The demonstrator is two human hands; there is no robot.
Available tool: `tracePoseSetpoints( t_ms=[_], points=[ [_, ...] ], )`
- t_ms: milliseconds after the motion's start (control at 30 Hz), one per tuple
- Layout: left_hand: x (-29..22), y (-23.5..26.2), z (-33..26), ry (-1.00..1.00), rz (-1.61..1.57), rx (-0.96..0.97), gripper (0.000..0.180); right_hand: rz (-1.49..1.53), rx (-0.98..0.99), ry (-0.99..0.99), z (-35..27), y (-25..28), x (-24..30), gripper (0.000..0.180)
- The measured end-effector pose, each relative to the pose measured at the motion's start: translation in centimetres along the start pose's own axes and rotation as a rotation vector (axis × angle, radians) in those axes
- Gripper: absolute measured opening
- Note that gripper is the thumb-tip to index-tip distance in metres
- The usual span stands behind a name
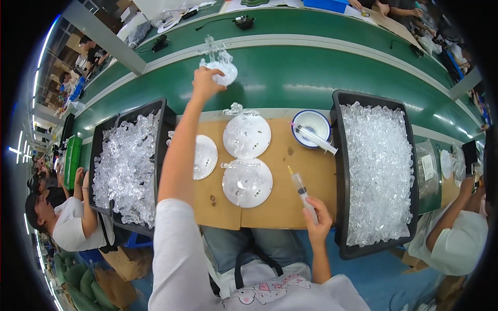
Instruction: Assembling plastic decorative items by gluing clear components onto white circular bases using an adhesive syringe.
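Observation:
My left hand [206, 83] reaches far out over the green bench and grips a white disc [227, 72] by its edge; clear plastic pieces stick up behind it. Held in my right hand [318, 217] is a syringe [300, 186], its yellow tip pointing away from me above the cardboard [290, 207]. Between the hands lie two white round discs, a far one [254, 137] and a near one [257, 182], each with clear pieces at its edge. My left forearm partly covers a third disc [206, 158].
A blue-rimmed white bowl [311, 111] has a second syringe [320, 141] resting across it. Black bins of clear plastic pieces flank the cardboard, left [170, 116] and right [340, 171]. Small brown bits [213, 200] lie at left. People sit on both sides.

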State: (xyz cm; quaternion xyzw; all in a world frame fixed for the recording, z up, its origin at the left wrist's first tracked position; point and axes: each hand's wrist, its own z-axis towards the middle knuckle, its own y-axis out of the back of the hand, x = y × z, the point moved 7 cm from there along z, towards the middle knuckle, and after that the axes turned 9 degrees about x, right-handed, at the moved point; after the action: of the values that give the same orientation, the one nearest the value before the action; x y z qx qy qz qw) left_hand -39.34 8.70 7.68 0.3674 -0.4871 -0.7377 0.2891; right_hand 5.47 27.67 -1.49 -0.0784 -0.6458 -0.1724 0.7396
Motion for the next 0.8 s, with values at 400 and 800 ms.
tracePoseSetpoints(
  t_ms=[400, 800],
  points=[
    [0.5, -4.6, 0.8, 0.025, -0.018, 0.190, 0.039, -0.069, 0.021, -0.020, 0.8, -1.1, 0.8, 0.032],
    [-13.5, 14.2, -27.4, 0.015, -0.366, 0.007, 0.025, -0.480, 0.031, 0.101, 1.6, -0.7, 4.2, 0.027]
  ],
)
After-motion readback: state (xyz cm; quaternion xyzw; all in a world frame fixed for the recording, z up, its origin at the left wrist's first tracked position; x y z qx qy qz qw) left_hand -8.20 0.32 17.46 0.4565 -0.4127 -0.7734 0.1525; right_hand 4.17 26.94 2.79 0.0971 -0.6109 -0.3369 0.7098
